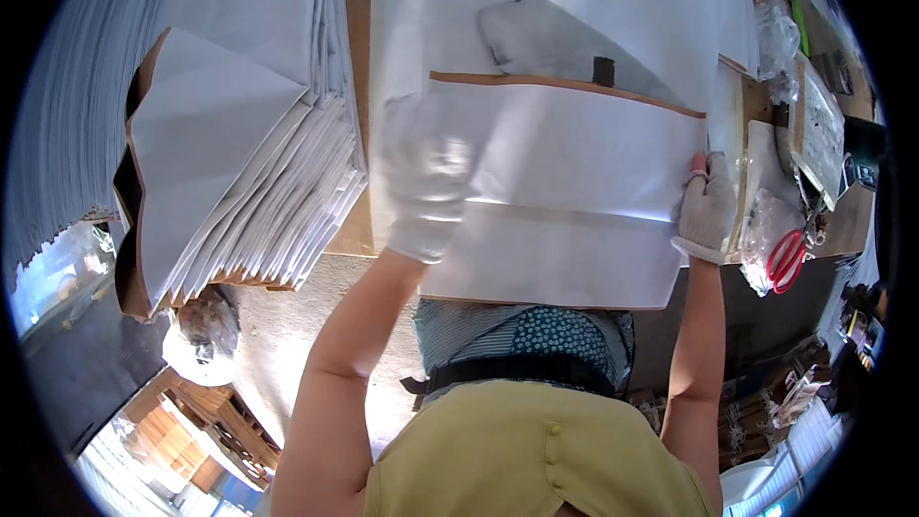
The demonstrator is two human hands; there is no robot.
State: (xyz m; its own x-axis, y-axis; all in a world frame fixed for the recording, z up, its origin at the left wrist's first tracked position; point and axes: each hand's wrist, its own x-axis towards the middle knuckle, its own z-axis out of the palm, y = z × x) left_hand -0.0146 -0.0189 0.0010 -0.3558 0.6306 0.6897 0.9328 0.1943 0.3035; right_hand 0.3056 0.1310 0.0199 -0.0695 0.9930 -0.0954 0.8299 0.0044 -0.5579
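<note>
Gloved left hand (428,182) pressed flat on white paper sheet (574,148) with brown-edged fold; gloved right hand (706,208) grips its right edge. Stack of folded white sheets (239,153) lies to the left. Red-handled scissors (787,260) just right of the right hand.

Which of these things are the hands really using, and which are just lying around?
In use:
- left hand, gloved, pressing on the white sheet
- right hand, gloved, at that sheet's right edge

Just lying about:
- stack of folded white sheets on the left
- red scissors
- clear plastic bags on the right
</note>
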